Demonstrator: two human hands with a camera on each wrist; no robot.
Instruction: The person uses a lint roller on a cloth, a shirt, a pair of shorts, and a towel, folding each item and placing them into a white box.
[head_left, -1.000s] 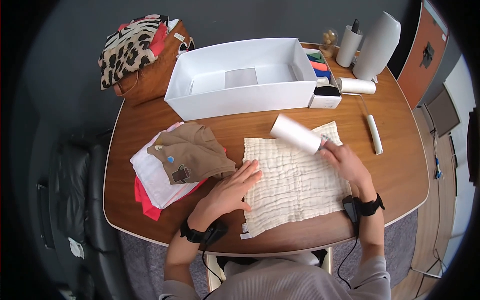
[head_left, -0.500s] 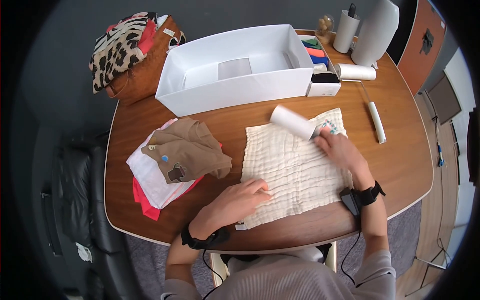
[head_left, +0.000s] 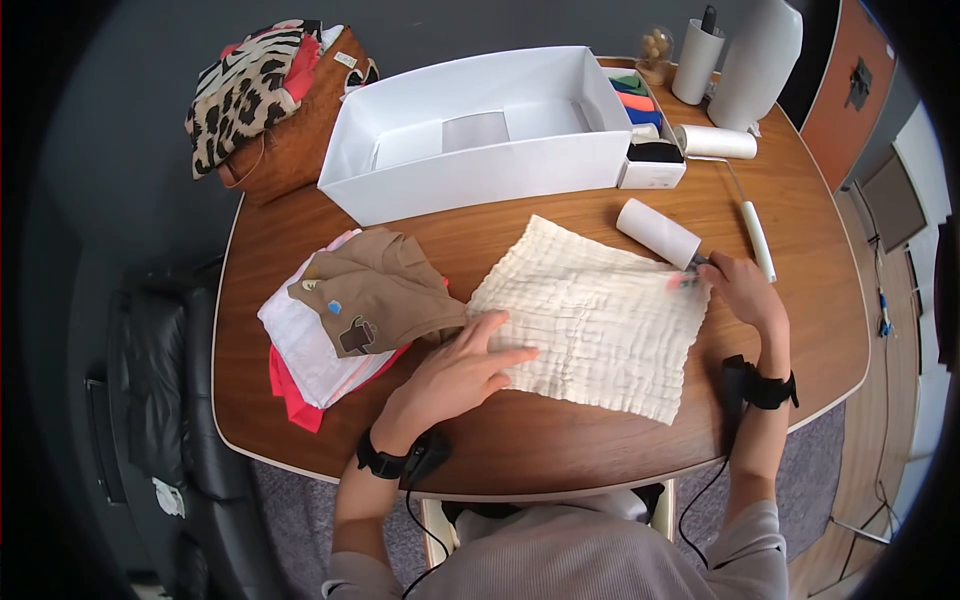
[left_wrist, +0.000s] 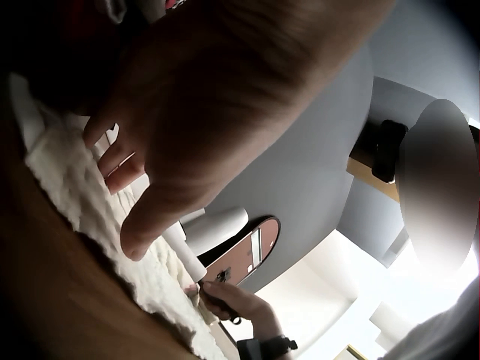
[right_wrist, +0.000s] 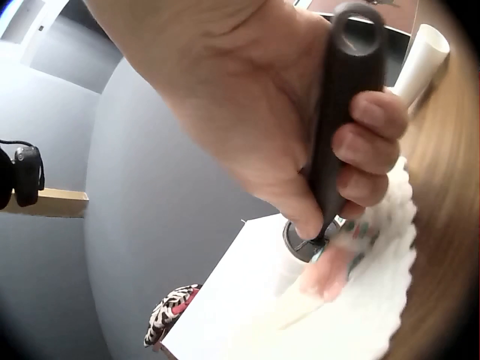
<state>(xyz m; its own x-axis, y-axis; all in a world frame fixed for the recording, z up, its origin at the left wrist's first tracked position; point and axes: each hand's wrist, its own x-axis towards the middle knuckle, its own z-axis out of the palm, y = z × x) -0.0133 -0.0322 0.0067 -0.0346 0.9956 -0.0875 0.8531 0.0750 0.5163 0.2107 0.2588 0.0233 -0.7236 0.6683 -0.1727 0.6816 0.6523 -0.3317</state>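
Two hands busy: left hand (head_left: 450,380) open, fingers on cloth (head_left: 590,325); right hand (head_left: 745,290) gripping roller (head_left: 658,233) | cloth's flat on the desk (head_left: 560,450) | risk: tacky roller could snag and bunch it if the left hand presses lightly | look: cream, crinkly, wavy-edged

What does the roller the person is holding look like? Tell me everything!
The roller has a fat, white, tube-shaped sleeve that looks like paper. Its dark handle looks like smooth plastic, with a round hole at the end. The right grip is curled round the handle. The roller slants by the far right corner of the cream cloth; I can't tell if they touch.
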